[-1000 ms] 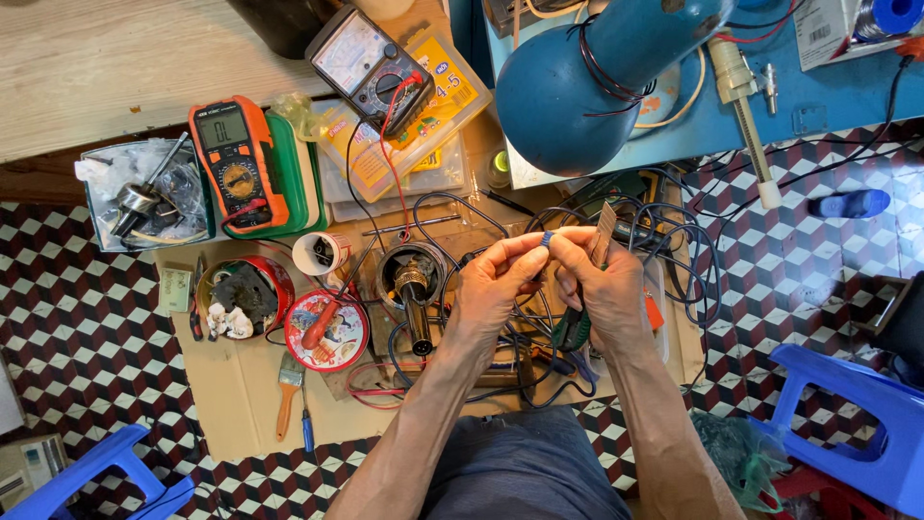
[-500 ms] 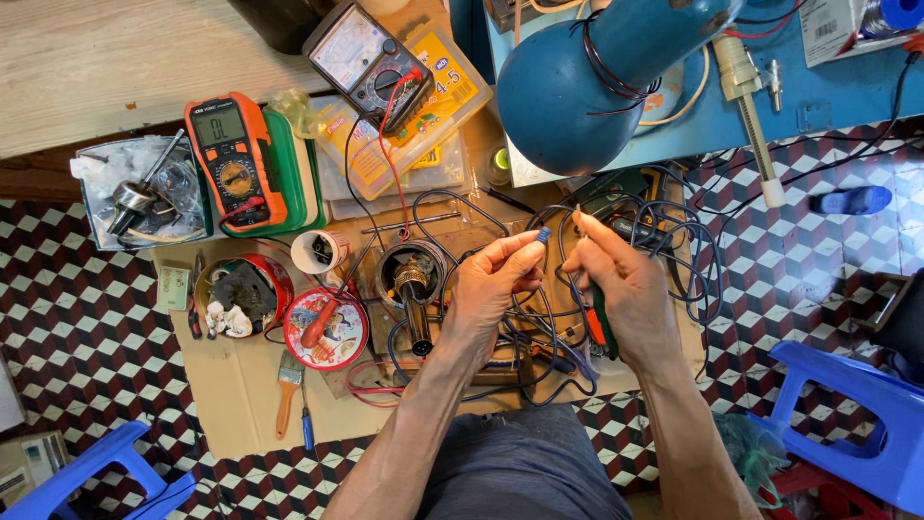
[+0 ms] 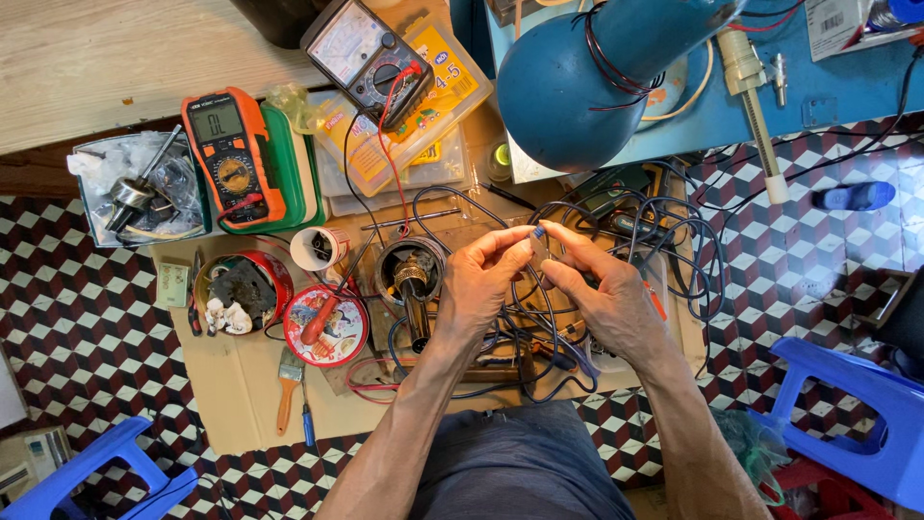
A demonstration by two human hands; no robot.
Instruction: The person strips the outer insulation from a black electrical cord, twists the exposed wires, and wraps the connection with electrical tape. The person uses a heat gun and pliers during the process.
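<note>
Above the tangled wires [image 3: 616, 260], I'd keep both hands [image 3: 481, 289] [image 3: 606, 299] pinched steadily together on the small blue-tipped part [image 3: 537, 241].

Floor [image 3: 77, 279]: tiles in a black, white and red cube pattern. Blue plastic stools [image 3: 857, 414] stand at both sides. A blue lamp shade [image 3: 597, 87] hangs overhead.

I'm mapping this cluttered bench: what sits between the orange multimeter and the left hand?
In the head view, between the orange multimeter and the left hand sit a small white cup and a metal motor part, crossed by black wires.
</note>
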